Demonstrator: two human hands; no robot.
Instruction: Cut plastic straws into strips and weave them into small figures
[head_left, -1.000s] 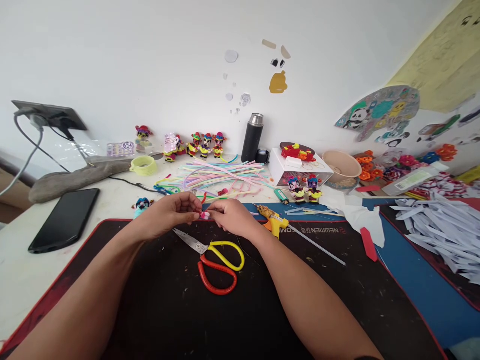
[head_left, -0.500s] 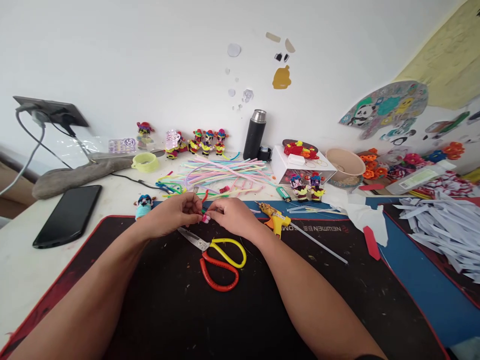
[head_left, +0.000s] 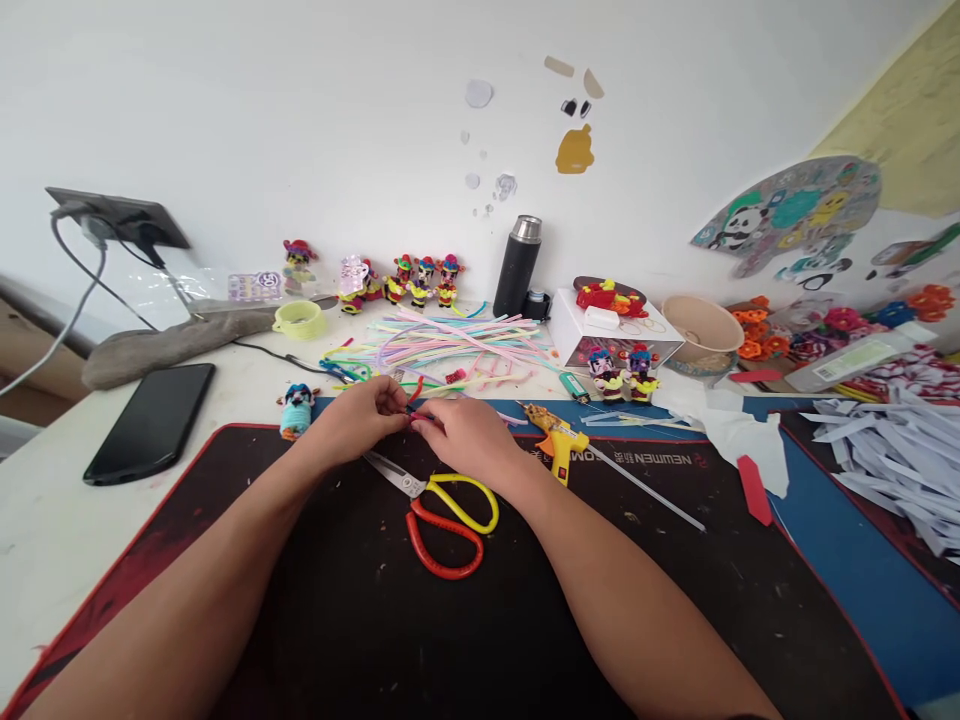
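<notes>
My left hand (head_left: 369, 415) and my right hand (head_left: 466, 437) meet above the back of the dark mat. Both pinch a small pipe-cleaner piece, whose orange-red end (head_left: 417, 388) pokes up between the fingers; the rest is mostly hidden. Just below lie scissors (head_left: 411, 487) with one yellow and one red handle, blades partly under my hands. To the right of my right hand rests a yellow glue gun (head_left: 559, 438) with a long glue stick in it. A small doll with a light-blue wrapped body (head_left: 297, 412) is left of my left hand.
Behind my hands lie many pastel pipe cleaners (head_left: 457, 340). Finished-looking dolls (head_left: 425, 282) line the wall, near a black thermos (head_left: 517, 268) and a white box (head_left: 600, 340). A phone (head_left: 150, 425) lies left, paper strips (head_left: 892, 470) right, on the table with the mat (head_left: 480, 640).
The view has shifted slightly, so everything sits a little further right. Pink and white showed at my fingertips before; now the piece looks turned and darker there. Both hands keep their pinch.
</notes>
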